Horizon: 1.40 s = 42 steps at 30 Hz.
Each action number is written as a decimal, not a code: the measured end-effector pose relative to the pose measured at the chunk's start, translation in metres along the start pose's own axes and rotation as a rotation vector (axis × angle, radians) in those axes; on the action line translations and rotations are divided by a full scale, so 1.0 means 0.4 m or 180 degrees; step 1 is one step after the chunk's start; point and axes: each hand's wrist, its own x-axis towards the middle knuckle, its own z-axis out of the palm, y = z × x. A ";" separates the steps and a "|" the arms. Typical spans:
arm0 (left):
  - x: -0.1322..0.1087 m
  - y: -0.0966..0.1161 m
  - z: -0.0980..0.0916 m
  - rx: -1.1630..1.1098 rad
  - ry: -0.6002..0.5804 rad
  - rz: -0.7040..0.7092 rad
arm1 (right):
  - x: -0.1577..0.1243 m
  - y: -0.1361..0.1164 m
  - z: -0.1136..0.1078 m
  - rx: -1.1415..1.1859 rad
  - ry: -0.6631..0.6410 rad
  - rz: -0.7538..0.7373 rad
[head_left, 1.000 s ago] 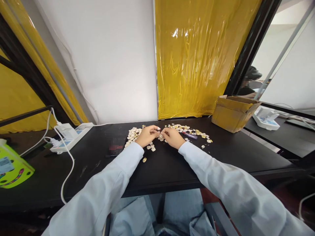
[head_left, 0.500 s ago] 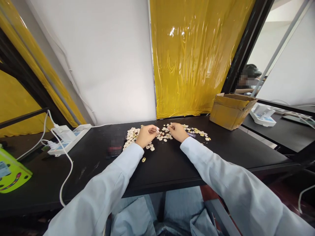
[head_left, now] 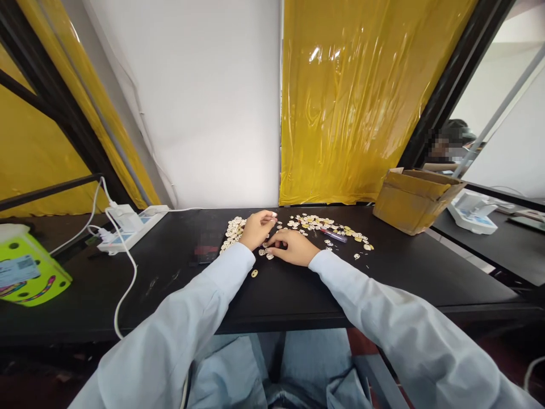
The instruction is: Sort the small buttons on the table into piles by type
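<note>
Through the head camera I see both my hands over the black worktop, among small pale pieces with dark holes. My left hand is just beside the left-hand pile of pieces, its fingers bent inward. Something white shows at their tips; I cannot tell whether they are clamped on a piece.

My right hand reaches in from the other side, thumb and forefinger curved with a gap behind their tips. The tips are at a few loose pieces between the hands, and I cannot tell whether they grip one.

A lone yellowish piece lies nearer me, apart from the others. Beyond my right hand, more pieces are spread in a scattered band, with a purplish pen-like tool lying among them. The cardboard box stands farther right.
</note>
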 end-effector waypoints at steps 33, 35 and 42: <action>-0.020 0.039 0.005 -0.0269 -0.0265 -0.0386 | 0.039 0.034 -0.041 0.0194 0.0974 0.0599; -0.025 0.046 0.010 -0.0414 -0.0381 -0.0488 | 0.038 0.049 -0.049 0.0363 0.1057 0.0507; -0.027 0.037 0.019 -0.0462 -0.0660 -0.0220 | 0.040 0.055 -0.040 0.1114 0.1071 0.0715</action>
